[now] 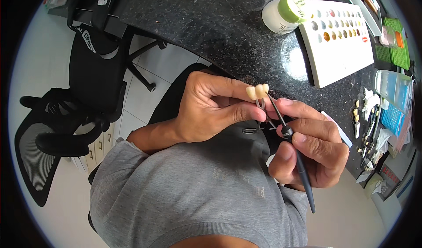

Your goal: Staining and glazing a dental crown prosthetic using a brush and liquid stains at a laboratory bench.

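My left hand is closed on a pair of metal tweezers, mostly hidden behind the fingers. At the tweezers' upper end sits a small cream dental bridge of joined tooth shapes, above my left thumb. My right hand grips a slim brush with a black handle, fingers and thumb wrapped round its thick part. The thin dark tip of the brush meets the right side of the bridge, or lies just beside it. Both hands are in front of my chest, near the table edge.
On the black speckled table stand a white jar with a green lid and a white palette with coloured wells. Loose tooth pieces, tools and a blue basket crowd the right. Two black chairs are at left.
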The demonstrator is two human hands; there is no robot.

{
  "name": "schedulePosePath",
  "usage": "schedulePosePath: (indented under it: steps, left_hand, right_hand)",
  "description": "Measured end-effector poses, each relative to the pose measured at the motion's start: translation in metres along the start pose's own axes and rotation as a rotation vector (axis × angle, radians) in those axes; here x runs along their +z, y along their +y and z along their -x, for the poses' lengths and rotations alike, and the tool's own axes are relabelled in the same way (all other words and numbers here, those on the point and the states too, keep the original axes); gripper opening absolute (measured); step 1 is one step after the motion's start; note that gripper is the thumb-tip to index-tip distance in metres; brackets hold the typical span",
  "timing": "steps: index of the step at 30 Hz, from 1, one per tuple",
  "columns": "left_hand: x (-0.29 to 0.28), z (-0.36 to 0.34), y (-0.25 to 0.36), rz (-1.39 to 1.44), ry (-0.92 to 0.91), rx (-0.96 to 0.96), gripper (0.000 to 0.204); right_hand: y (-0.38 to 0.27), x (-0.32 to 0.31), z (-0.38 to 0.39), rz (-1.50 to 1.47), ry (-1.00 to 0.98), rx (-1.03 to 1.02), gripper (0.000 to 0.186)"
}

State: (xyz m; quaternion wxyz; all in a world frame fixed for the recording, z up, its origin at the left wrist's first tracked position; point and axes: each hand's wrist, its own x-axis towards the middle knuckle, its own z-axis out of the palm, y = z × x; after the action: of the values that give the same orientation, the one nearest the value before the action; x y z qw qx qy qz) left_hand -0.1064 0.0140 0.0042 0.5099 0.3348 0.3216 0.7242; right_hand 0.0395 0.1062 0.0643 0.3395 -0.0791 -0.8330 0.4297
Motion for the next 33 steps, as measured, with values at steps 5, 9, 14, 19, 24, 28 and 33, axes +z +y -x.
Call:
schedulePosePath:
  steps: [5,9,14,19,24,28,33]
  left_hand:
    - [0.0,0.0,-0.001,0.005,0.011,-0.01,0.021]
    - [-0.001,0.001,0.0,-0.019,0.013,0.009,0.022]
    - [0.0,0.0,0.001,-0.035,0.002,0.008,0.021]
    - [0.0,0.001,0.001,-0.037,0.02,-0.008,0.021]
    - [0.003,-0.001,0.001,-0.035,0.03,-0.022,0.022]
    - [0.001,0.001,0.002,-0.009,0.039,-0.027,0.023]
    - [0.0,0.0,0.001,-0.002,0.002,-0.012,0.024]
  right_hand:
    - [0.001,-0.002,-0.001,-0.03,-0.017,-0.012,0.024]
    - [0.0,-0.001,-0.001,-0.016,-0.019,0.007,0.022]
    - [0.001,0.0,-0.001,-0.02,-0.002,-0.02,0.023]
    - [0.001,0.001,-0.001,-0.02,0.011,-0.001,0.023]
    - [-0.005,-0.009,-0.004,0.003,-0.062,0.045,0.023]
    - [0.001,-0.001,0.0,-0.07,-0.003,0.015,0.024]
    - [0.0,-0.001,0.0,-0.03,-0.014,0.004,0.024]
